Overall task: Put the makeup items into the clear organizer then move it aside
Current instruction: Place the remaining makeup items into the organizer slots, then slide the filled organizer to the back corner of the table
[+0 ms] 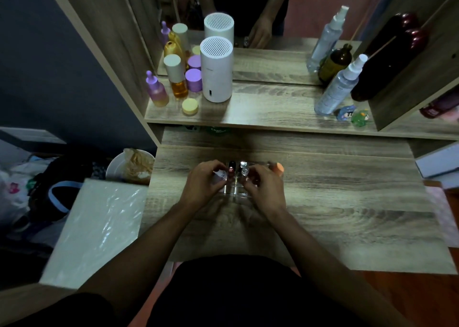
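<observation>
A small clear organizer [234, 190] sits at the middle of the wooden desk [347, 202]. A dark red lipstick [231, 169] and a silver-capped item [244, 169] stand upright in its compartments. My left hand [205, 181] grips the organizer's left side, its fingers over a white tube [221, 175]. Against the organizer's right side, my right hand [264, 186] is closed. An orange-pink item [278, 167] lies just behind my right hand; its full shape is hidden.
On the raised shelf stand a white cylinder [216, 71], purple and amber bottles [177, 78], spray bottles [340, 85] and two small figurines [352, 114], with a mirror behind. A white box [96, 229] and a bowl [131, 165] sit left of the desk.
</observation>
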